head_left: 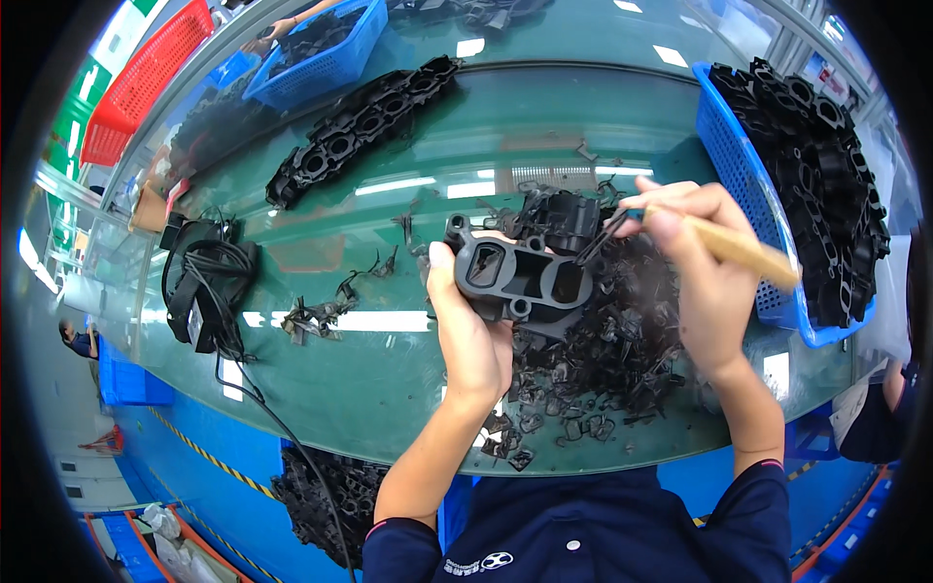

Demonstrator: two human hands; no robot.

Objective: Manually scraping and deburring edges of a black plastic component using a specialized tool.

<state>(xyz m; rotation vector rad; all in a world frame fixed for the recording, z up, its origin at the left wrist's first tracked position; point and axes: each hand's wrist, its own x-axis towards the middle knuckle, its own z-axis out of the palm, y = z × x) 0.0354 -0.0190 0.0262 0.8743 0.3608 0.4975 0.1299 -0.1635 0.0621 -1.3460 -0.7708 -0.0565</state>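
Note:
My left hand (470,342) grips a black moulded plastic part (507,276) with several openings, its thumb along the left side. The part is held tilted above the table. My right hand (717,291) is closed around a tool with a light wooden handle (753,251). Thin dark prongs (601,239), like tweezer tips, reach from those fingers to the part's right end; whether they belong to the same tool I cannot tell. Below and beside the part lies a heap of black plastic scraps (632,340). Another black moulded part (564,219) sits just behind it.
A blue basket (739,155) full of black parts stands at the right. On the green table (389,243) lie a long black part (350,136) and, at left, a black device with coiled cable (209,277). Across the table, another person's hand (282,29) is at a blue basket (321,73).

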